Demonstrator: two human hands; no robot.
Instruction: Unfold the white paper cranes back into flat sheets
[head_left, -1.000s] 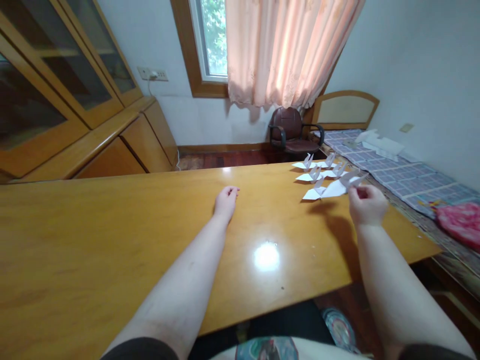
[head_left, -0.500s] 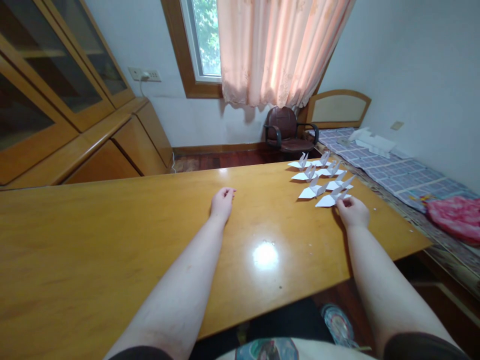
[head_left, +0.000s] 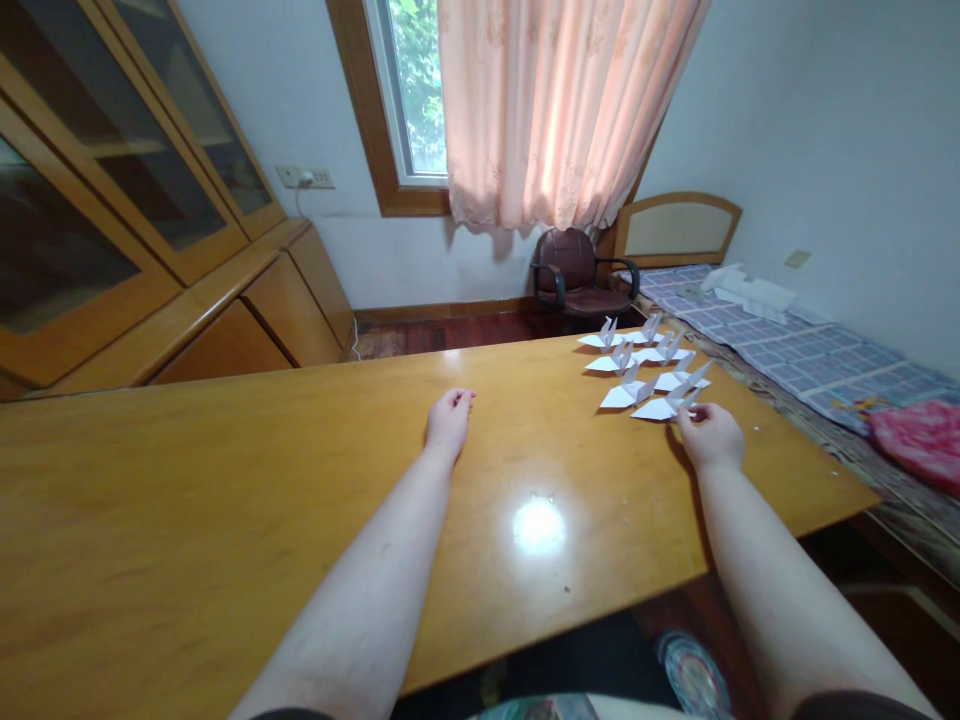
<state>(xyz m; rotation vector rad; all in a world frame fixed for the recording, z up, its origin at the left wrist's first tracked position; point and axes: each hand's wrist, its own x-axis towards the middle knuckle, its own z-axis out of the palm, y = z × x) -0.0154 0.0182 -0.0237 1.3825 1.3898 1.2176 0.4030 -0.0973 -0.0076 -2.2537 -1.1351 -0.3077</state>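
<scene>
Paper crane [head_left: 657, 408] lowered | right grip [head_left: 714, 437] pinching it | left grip [head_left: 448, 424] loosely curled

Your shiny yellow-brown wooden table [head_left: 225, 480] is in front of you. Small folded white paper birds [head_left: 628, 394] sit close together on its far right part. Your bare right hand [head_left: 712, 435] touches the nearest bird [head_left: 658, 408] from the right. Your bare left hand [head_left: 448, 420] is on the table, well left of the birds. Behind the table is the dark red chair with black arms [head_left: 574, 270], below the long pink cloth curtain [head_left: 555, 110]. The bed with the blue checked sheet [head_left: 765, 335] is on the right.
</scene>
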